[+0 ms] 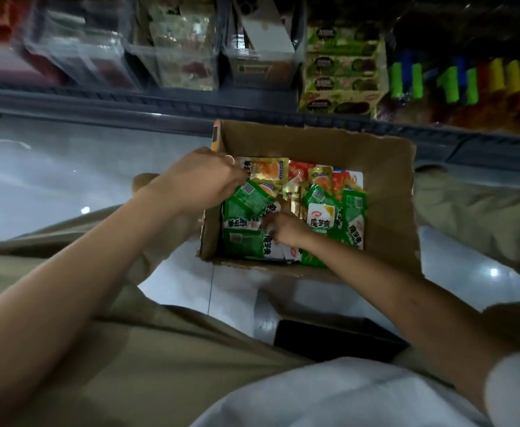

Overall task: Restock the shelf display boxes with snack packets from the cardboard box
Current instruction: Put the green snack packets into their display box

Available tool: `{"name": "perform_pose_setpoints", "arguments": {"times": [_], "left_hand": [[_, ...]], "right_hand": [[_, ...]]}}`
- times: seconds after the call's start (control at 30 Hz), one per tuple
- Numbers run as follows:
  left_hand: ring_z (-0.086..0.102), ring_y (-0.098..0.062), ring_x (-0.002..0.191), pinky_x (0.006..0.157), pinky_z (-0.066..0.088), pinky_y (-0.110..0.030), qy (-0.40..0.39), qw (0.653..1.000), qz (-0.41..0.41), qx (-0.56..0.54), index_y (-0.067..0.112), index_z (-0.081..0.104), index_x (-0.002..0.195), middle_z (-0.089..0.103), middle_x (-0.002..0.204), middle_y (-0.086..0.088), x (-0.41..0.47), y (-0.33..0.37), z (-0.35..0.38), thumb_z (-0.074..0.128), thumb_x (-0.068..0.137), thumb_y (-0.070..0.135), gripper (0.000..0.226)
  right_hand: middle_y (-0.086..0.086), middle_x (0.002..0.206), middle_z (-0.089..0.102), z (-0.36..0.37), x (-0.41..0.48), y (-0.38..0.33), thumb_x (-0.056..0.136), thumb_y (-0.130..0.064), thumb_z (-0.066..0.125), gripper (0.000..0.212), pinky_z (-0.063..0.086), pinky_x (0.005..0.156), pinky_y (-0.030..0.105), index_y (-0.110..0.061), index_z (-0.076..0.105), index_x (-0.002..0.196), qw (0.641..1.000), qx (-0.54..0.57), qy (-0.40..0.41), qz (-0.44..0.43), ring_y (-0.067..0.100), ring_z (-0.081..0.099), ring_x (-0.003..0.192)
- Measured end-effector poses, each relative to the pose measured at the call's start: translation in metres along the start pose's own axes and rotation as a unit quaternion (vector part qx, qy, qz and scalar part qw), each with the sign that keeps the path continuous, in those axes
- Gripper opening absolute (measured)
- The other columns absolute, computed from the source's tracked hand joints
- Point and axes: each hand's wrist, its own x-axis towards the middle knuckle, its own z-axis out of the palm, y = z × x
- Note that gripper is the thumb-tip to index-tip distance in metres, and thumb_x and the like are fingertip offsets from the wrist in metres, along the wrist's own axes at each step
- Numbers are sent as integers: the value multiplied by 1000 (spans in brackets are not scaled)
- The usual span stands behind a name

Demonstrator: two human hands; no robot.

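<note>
Head view: cardboard box (388,192) sits open on the floor (37,180) between the person's knees, just below the shelf (129,101). Inside, a loose pile of snack packets (323,211), mostly green, some yellow and red ones toward the back. Left hand (203,180) reaches over the box's left wall, fingers closed on packets at the top-left of the pile, green one (249,195) directly under it. Right hand (283,226) is down in the pile's middle, fingers curled around white-and-green packets. Green display boxes (342,72) stand stacked on the shelf, above the box; shelf contents blurred.
</note>
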Motion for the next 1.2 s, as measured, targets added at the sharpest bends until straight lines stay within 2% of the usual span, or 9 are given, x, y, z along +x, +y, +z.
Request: {"name": "perform_pose_setpoints", "arguments": {"times": [0.2, 0.3, 0.43, 0.63, 0.77, 0.83, 0.97, 1.07, 1.2], "left_hand": [[62, -31, 85, 75, 47, -40, -4, 1000, -10, -7, 11, 70, 97, 68, 93, -10, -6, -11, 7, 54, 89, 11, 19], [61, -28, 91, 79, 45, -40, -6, 1000, -13, -7, 13, 69, 103, 68, 99, -8, -7, -14, 10, 53, 90, 12, 21], [54, -27, 114, 96, 38, -41, -18, 999, -31, -25, 15, 59, 124, 59, 126, -7, -5, -12, 18, 58, 88, 12, 36], [41, -25, 131, 108, 30, -40, -41, 995, -50, -81, 16, 35, 143, 40, 147, -7, 1, 11, 29, 68, 84, 20, 68], [63, -31, 89, 69, 46, -36, 47, 983, -112, -137, 9, 43, 130, 63, 106, -14, 4, 24, 30, 52, 95, 13, 37], [61, -30, 82, 62, 42, -33, 54, 974, -151, -161, 5, 41, 128, 63, 98, -15, 6, 24, 26, 50, 96, 14, 34], [62, -32, 82, 63, 42, -34, 49, 957, -198, -204, 8, 36, 132, 64, 97, -16, 4, 18, 24, 55, 94, 14, 43], [63, -31, 84, 66, 46, -34, 51, 951, -202, -226, 19, 20, 145, 65, 104, -13, 1, 18, 26, 56, 93, 13, 64], [63, -27, 73, 65, 52, -40, 56, 959, -168, -221, 30, 20, 146, 66, 98, -12, -1, 21, 27, 56, 92, 10, 68]], "right_hand": [[19, 153, 15, -7, 25, -17, 93, -1, 46, 40, 46, 73, 33, 4, 45, 132, 989, -74, 14, 126, 34, 49, 118], [24, 130, 54, -24, 28, -15, 91, -15, 57, 29, 52, 85, 34, 3, 63, 113, 994, -2, -1, 111, 32, 60, 106], [10, 93, 64, -55, 2, -24, 89, -6, 53, 12, 46, 53, 18, -4, 66, 89, 973, 221, 8, 68, 6, 60, 62], [-4, 61, 45, -97, -45, -33, 81, -6, 44, 17, 25, 40, 14, -15, 52, 69, 767, 611, -190, -47, 4, 32, 44], [-5, 68, 50, -109, -63, -37, 86, -20, 47, 17, 28, 44, 15, -19, 62, 93, 719, 643, -247, -90, 4, 36, 47], [-2, 76, 60, -111, -64, -29, 93, -28, 37, 24, 34, 47, 15, -18, 55, 107, 743, 637, -196, -55, 4, 43, 49], [4, 117, 59, -94, -47, 20, 94, -15, 52, 33, 46, 67, 22, -16, 49, 127, 959, 267, 43, 88, 14, 59, 89], [8, 147, 35, -72, -37, 66, 86, -5, 62, 64, 48, 77, 26, -19, 34, 142, 990, 44, 60, 119, 21, 53, 114], [6, 149, 25, -51, -34, 86, 79, -7, 71, 82, 46, 93, 33, -21, 27, 147, 992, -45, 69, 100, 26, 49, 118]]}}
